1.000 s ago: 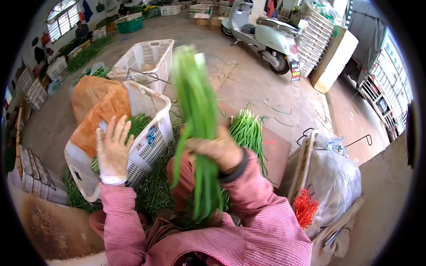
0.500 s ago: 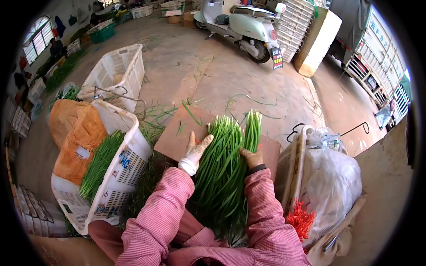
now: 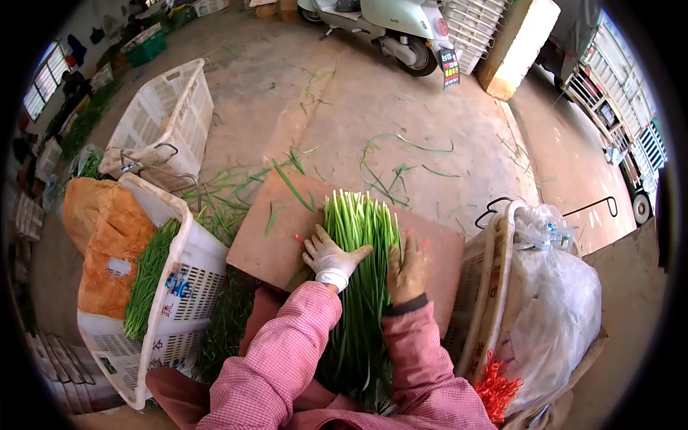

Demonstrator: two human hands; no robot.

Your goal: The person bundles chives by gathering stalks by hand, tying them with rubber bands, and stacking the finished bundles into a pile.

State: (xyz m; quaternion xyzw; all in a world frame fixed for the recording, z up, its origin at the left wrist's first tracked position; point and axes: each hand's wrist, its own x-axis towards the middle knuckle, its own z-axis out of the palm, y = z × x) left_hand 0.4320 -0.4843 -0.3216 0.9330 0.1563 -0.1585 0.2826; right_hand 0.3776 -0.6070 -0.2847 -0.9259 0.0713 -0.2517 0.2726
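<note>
A thick bundle of long green stalks (image 3: 360, 287) with pale cut ends lies on a reddish-brown board (image 3: 276, 233), its leaves hanging toward my lap. My left hand (image 3: 333, 258), in a pale glove, rests on the bundle's left side with its fingers spread. At the right side of the stalks is my right hand (image 3: 408, 271), upright, its fingers apart and slightly blurred. Neither hand is wrapped round anything. A few loose leaves lie on the board's left part.
White crates (image 3: 179, 287) stand at the left, one holding greens and an orange cloth (image 3: 118, 244). At the right are a crate with plastic bags (image 3: 555, 308) and red ties (image 3: 496, 390). A scooter (image 3: 401, 32) and a truck (image 3: 616, 93) stand farther back.
The bunch held up in my right hand a second ago was set down beside the other stalks, and they now form one bundle. My left hand came from the left crate onto it.
</note>
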